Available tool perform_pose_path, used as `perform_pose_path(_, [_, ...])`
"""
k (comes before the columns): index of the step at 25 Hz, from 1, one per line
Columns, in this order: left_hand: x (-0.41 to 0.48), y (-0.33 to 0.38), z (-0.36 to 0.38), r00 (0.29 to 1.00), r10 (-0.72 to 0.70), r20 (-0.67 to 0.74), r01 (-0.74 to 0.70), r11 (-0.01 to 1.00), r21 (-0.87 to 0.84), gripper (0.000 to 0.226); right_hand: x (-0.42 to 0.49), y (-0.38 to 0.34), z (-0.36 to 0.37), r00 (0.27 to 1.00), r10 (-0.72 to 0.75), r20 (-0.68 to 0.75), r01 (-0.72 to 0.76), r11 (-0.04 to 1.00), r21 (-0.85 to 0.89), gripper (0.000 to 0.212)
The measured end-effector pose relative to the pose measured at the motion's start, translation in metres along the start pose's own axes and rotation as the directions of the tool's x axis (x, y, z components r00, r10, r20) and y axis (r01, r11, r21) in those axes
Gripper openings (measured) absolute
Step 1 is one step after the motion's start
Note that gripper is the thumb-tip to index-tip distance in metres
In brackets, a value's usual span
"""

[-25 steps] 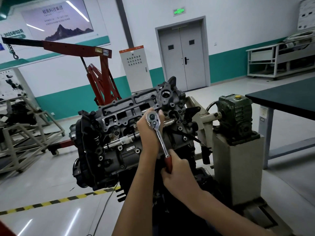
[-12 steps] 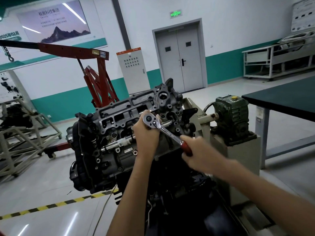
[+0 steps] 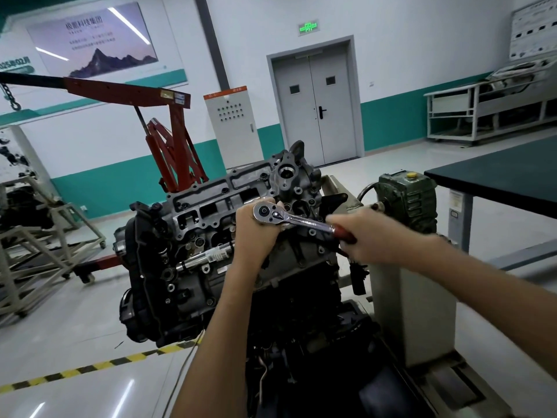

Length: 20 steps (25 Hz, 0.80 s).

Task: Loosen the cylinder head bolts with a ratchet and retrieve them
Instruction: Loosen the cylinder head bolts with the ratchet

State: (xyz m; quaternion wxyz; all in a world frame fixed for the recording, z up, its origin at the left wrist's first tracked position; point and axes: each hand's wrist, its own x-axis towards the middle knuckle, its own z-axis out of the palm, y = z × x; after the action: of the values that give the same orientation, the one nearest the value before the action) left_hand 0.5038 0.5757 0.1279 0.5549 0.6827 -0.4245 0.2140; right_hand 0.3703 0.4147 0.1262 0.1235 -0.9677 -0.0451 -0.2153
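A dark grey cylinder head (image 3: 211,212) tops the engine mounted on a stand in the middle of the view. A chrome ratchet (image 3: 289,218) with a red grip lies across its right part, its round head to the left. My left hand (image 3: 256,233) grips the ratchet head from below, hiding the socket and bolt under it. My right hand (image 3: 367,236) holds the red handle, which points right and slightly down. A second chrome tool (image 3: 205,257) lies along the side of the head.
A green gearbox (image 3: 407,203) on a grey pedestal stands right of the engine. A dark table (image 3: 497,179) is at far right. A red engine hoist (image 3: 168,140) stands behind, a metal frame stand (image 3: 45,245) to the left, yellow-black floor tape (image 3: 90,368) below.
The ratchet handle has swung anticlockwise, from pointing down to pointing right and nearly level. My right hand rose with it. My left hand stayed on the ratchet head.
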Motion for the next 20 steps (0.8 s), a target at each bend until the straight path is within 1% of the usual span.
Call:
perform_pose_path(1, [0.000, -0.002, -0.002, 1.000, -0.004, 0.002, 0.004, 1.000, -0.002, 0.044, 0.007, 0.006, -0.009, 1.000, -0.017, -0.011, 0.016, 0.991, -0.132, 0.027])
perform_pose_path(2, [-0.001, -0.003, -0.002, 1.000, -0.020, -0.012, 0.019, 1.000, -0.017, 0.042, 0.011, 0.006, -0.011, 0.999, -0.021, -0.028, 0.016, 0.983, -0.184, 0.025])
perform_pose_path(3, [-0.002, -0.004, -0.001, 0.998, -0.041, -0.038, 0.040, 0.999, -0.035, 0.041, 0.008, 0.002, -0.005, 0.999, -0.009, -0.042, 0.003, 0.989, -0.150, 0.022])
perform_pose_path(5, [-0.008, -0.002, 0.005, 0.991, -0.065, -0.119, 0.059, 0.997, -0.058, 0.041, -0.008, -0.015, 0.025, 0.995, 0.057, -0.082, -0.049, 0.994, 0.095, 0.018])
perform_pose_path(7, [-0.013, 0.002, 0.013, 0.978, -0.083, -0.191, 0.067, 0.994, -0.086, 0.043, -0.024, -0.043, 0.059, 0.968, 0.176, -0.180, -0.106, 0.934, 0.341, 0.019])
perform_pose_path(8, [-0.013, 0.003, 0.016, 0.974, -0.097, -0.206, 0.075, 0.991, -0.113, 0.043, -0.027, -0.058, 0.073, 0.952, 0.232, -0.198, -0.119, 0.881, 0.458, 0.021])
perform_pose_path(9, [-0.013, 0.004, 0.018, 0.971, -0.111, -0.211, 0.080, 0.986, -0.149, 0.044, -0.027, -0.074, 0.084, 0.946, 0.268, -0.184, -0.118, 0.810, 0.575, 0.020])
perform_pose_path(10, [-0.013, 0.004, 0.019, 0.969, -0.128, -0.209, 0.086, 0.977, -0.197, 0.044, -0.026, -0.088, 0.093, 0.947, 0.280, -0.158, -0.103, 0.732, 0.674, 0.018])
perform_pose_path(11, [-0.012, 0.004, 0.019, 0.968, -0.139, -0.207, 0.091, 0.969, -0.229, 0.045, -0.025, -0.097, 0.097, 0.951, 0.277, -0.141, -0.093, 0.687, 0.721, 0.018])
perform_pose_path(12, [-0.011, 0.003, 0.017, 0.968, -0.142, -0.208, 0.093, 0.969, -0.230, 0.045, -0.025, -0.098, 0.095, 0.955, 0.261, -0.143, -0.085, 0.698, 0.711, 0.022])
perform_pose_path(14, [-0.009, 0.001, 0.012, 0.973, -0.133, -0.190, 0.102, 0.981, -0.165, 0.048, -0.025, -0.075, 0.073, 0.972, 0.187, -0.141, -0.073, 0.815, 0.575, 0.028])
perform_pose_path(15, [-0.008, 0.001, 0.009, 0.978, -0.122, -0.168, 0.101, 0.986, -0.130, 0.048, -0.021, -0.056, 0.055, 0.987, 0.128, -0.100, -0.064, 0.874, 0.481, 0.029])
perform_pose_path(17, [-0.007, 0.000, 0.005, 0.990, -0.075, -0.123, 0.066, 0.995, -0.081, 0.046, -0.007, -0.020, 0.016, 0.999, 0.024, 0.037, -0.034, 0.959, 0.280, 0.027])
perform_pose_path(18, [-0.006, -0.001, 0.003, 0.993, -0.057, -0.105, 0.050, 0.996, -0.075, 0.043, 0.003, -0.007, -0.002, 0.998, -0.007, 0.061, -0.002, 0.989, 0.146, 0.027])
perform_pose_path(19, [-0.006, -0.002, 0.002, 0.993, -0.055, -0.100, 0.047, 0.996, -0.079, 0.040, 0.012, 0.000, -0.013, 0.998, -0.036, 0.046, 0.035, 0.999, 0.025, 0.025])
perform_pose_path(20, [-0.006, -0.004, 0.002, 0.992, -0.067, -0.105, 0.057, 0.994, -0.091, 0.039, 0.017, 0.003, -0.015, 0.998, -0.055, 0.017, 0.055, 0.998, -0.029, 0.023])
